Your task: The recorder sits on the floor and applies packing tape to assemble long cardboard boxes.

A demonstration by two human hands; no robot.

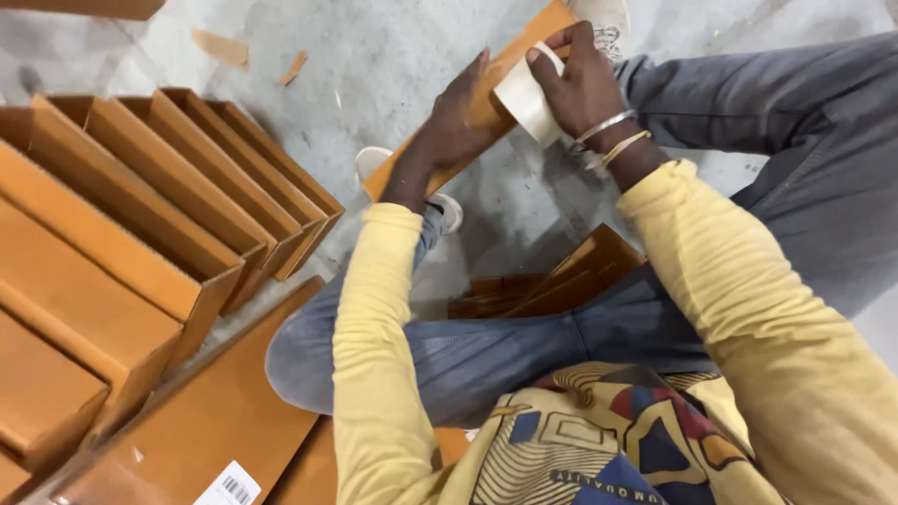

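I sit on the floor with a flat folded cardboard box (524, 45) held out over my knees. My left hand (458, 117) presses on the middle of the cardboard and steadies it. My right hand (585, 79), with bangles at the wrist, grips a pale roll of tape (526, 101) against the upper part of the box. Both sleeves are yellow. My legs in grey trousers spread out to either side under the box.
A row of upright brown folded cartons (178, 187) fills the left side. A flat carton with a barcode label (227, 486) lies at the lower left. More flat cartons (552, 281) lie between my legs. Cardboard scraps (220, 47) dot the grey concrete floor (374, 56).
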